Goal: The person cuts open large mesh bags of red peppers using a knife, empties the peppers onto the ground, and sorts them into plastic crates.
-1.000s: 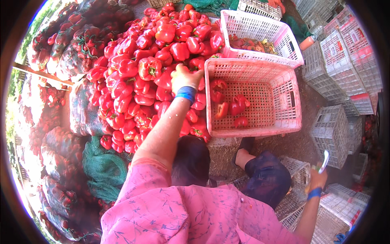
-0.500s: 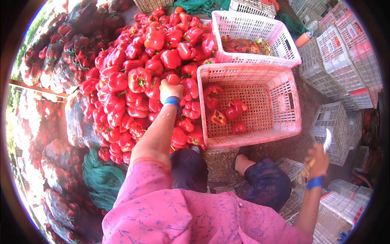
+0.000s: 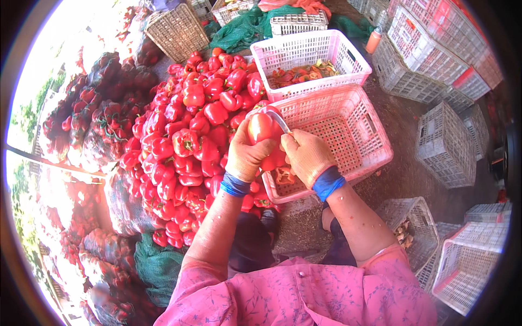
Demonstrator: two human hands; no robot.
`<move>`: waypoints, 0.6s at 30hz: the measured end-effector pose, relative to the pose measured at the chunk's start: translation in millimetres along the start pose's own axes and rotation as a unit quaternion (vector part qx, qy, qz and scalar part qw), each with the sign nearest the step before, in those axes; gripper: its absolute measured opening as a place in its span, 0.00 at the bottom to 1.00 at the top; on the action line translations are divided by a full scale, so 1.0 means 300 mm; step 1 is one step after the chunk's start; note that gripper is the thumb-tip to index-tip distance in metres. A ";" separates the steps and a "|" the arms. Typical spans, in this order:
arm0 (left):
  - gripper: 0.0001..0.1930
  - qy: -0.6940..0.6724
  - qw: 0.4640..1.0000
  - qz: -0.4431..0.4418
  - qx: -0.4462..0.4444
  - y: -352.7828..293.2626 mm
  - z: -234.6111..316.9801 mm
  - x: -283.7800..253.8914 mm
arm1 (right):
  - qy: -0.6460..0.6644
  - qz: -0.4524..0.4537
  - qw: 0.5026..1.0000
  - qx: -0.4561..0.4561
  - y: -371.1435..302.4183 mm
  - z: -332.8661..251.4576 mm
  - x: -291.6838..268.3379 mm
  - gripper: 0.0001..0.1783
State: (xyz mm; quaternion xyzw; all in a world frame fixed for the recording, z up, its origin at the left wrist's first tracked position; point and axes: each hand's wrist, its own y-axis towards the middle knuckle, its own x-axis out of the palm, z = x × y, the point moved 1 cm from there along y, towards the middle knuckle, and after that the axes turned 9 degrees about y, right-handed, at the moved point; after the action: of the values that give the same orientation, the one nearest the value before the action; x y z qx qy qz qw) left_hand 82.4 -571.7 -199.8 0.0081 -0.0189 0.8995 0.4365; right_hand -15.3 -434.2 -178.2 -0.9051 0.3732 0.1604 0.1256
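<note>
My gloved left hand point(image 3: 246, 154) is closed round a red bell pepper point(image 3: 262, 128), held up between the pepper heap and the near crate. In my gloved right hand point(image 3: 309, 157) is a knife with a curved blade point(image 3: 280, 119), which lies against the pepper's upper right side. Whether the blade has cut in, I cannot tell. Left of my hands rises a big heap of red bell peppers point(image 3: 187, 142). Below and behind the hands stands a pink-white plastic crate point(image 3: 375, 130); a cut pepper piece point(image 3: 285, 175) shows at its near left corner.
A second crate point(image 3: 312, 41) beyond holds pepper scraps point(image 3: 304, 73). Stacked crates point(image 3: 424, 54) stand at the right, more crates point(image 3: 448, 144) nearer me. Net sacks of peppers point(image 3: 92, 108) line the left, with green netting point(image 3: 157, 266) by my left side.
My left hand has taken a pepper from the heap and lifted it toward me. My right hand has come in from the far right, bringing the knife to the pepper. The view has shifted.
</note>
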 end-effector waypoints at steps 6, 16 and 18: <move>0.20 -0.088 0.988 0.126 0.007 0.078 -0.136 0.088 | -0.091 -0.112 0.986 0.079 -0.110 0.079 -0.074 0.22; 0.29 -0.306 0.935 0.031 -0.178 0.150 -0.252 0.174 | 0.039 0.232 0.966 -0.108 -0.154 0.243 -0.180 0.19; 0.29 -0.299 0.938 0.025 -0.172 0.140 -0.283 0.157 | 0.024 0.183 0.983 -0.004 -0.105 0.203 -0.201 0.35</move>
State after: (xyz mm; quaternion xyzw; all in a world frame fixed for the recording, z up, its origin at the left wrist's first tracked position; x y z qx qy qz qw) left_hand 20.5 -557.3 -284.4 0.2008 -0.3030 0.8493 0.3829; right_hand -45.2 -352.8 -207.6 -0.8257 0.5348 0.1601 0.0811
